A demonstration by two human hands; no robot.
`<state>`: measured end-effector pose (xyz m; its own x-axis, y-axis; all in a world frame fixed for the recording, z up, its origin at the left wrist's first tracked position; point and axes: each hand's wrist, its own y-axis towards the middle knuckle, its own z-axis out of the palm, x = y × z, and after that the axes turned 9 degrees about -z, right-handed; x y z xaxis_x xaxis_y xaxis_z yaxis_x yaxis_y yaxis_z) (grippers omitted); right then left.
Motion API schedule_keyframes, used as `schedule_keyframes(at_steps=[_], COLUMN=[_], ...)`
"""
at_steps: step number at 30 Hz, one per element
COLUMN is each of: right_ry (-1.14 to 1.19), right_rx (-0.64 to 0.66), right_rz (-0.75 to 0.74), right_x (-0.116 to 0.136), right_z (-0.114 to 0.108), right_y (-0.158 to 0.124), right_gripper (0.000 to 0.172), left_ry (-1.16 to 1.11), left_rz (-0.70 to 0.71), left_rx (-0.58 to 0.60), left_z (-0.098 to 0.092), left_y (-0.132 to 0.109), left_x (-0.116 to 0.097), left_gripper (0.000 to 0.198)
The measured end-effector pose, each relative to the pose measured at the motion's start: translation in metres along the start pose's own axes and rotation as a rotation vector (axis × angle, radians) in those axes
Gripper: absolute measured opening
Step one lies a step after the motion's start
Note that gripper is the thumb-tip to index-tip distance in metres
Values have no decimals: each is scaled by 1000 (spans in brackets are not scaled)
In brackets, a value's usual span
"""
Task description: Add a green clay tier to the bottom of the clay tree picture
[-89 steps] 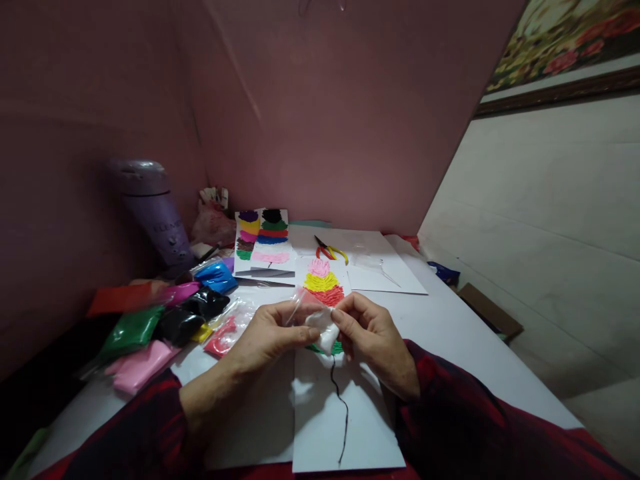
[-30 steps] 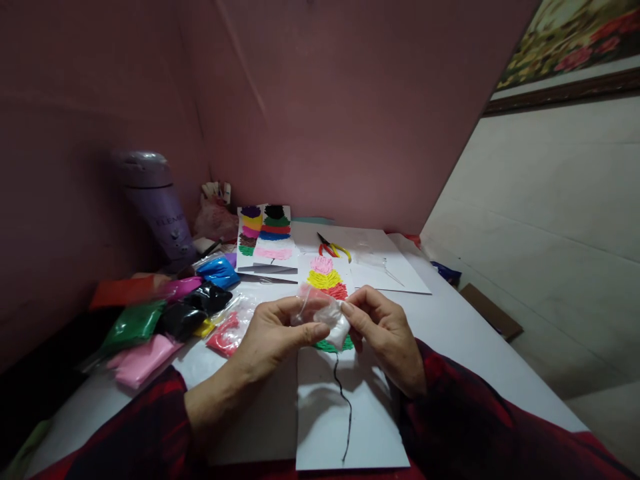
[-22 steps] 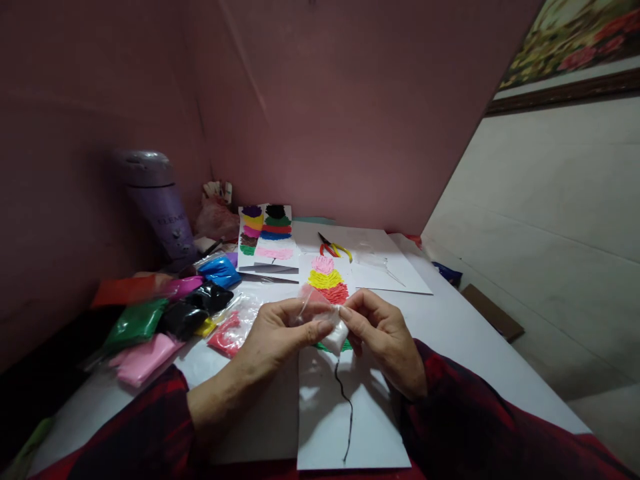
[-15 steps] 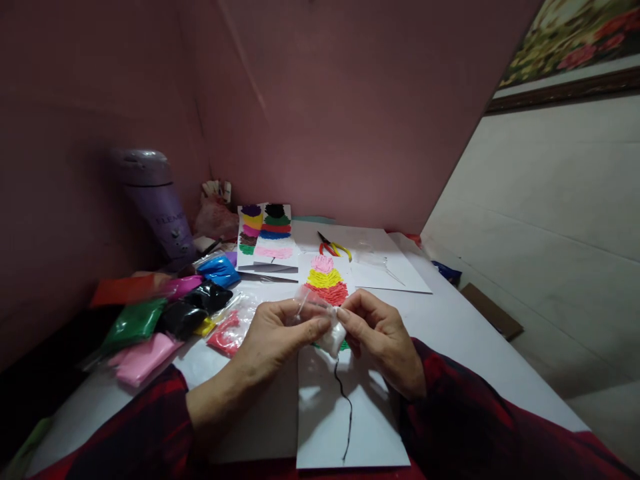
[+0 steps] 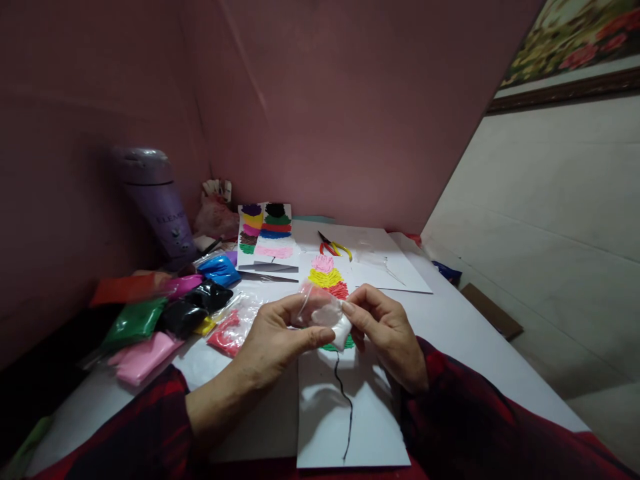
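Both hands hold a small clear plastic bag of white clay (image 5: 341, 332) over a white card. My left hand (image 5: 280, 333) is closed on the bag's left side, thumb in front. My right hand (image 5: 385, 333) pinches the bag's right edge between thumb and fingers. Beneath them, the white card (image 5: 370, 427) bears textured bands of pink, yellow, red and green clay (image 5: 327, 277), partly hidden by the hands and bag. A thin black wavy line (image 5: 351, 407) runs down from the bands toward the near edge.
Several bags of coloured clay (image 5: 135, 320) pile up at the left, with an opened red one (image 5: 227, 337) beside my left hand. Behind stand a purple bottle (image 5: 163, 213) and colour-banded cards (image 5: 265, 233). Red-and-yellow pliers (image 5: 334, 248) lie near a white board (image 5: 410, 267).
The bag has turned and spread flatter between my hands, so more of its clear part and the white clay shows. My left thumb has shifted slightly to the right.
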<state>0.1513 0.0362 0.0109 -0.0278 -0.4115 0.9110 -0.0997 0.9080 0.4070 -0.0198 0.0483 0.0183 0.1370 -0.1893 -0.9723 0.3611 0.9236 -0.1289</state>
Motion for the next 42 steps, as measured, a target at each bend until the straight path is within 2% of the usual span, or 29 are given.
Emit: schedule_keyframes(at_steps=[3, 6, 9, 13, 18, 24, 28, 32, 36, 42], right_ry=[5, 13, 41, 84, 94, 70, 66, 44, 33, 48], right_rx=[-1, 3, 17, 40, 40, 50, 53, 50, 23, 23], right_rz=[5, 29, 61, 85, 111, 89, 76, 41, 40, 46], right_x=[0, -1, -2, -4, -2, -3, -2, 0, 0, -1], right_z=[-1, -1, 0, 2, 5, 5, 2, 0, -1, 0], right_y=[0, 0, -1, -2, -4, -3, 0, 3, 4, 2], right_gripper=[25, 26, 27, 28, 28, 26, 25, 26, 27, 26], left_ry=[37, 137, 274, 401, 531, 583, 498, 336, 271, 75], left_rz=[-5, 4, 78, 140, 211, 246, 207, 169, 161, 41], left_rx=[-2, -4, -55, -63, 29, 80, 67, 13, -44, 18], left_z=[1, 3, 3, 2, -1, 0, 2, 6, 7, 1], left_y=[-2, -5, -6, -6, -5, -5, -5, -7, -6, -1], left_x=[-5, -8, -8, -6, -7, -4, -1, -4, -6, 2], left_gripper=[39, 30, 28, 19, 6, 10, 1, 8, 19, 25])
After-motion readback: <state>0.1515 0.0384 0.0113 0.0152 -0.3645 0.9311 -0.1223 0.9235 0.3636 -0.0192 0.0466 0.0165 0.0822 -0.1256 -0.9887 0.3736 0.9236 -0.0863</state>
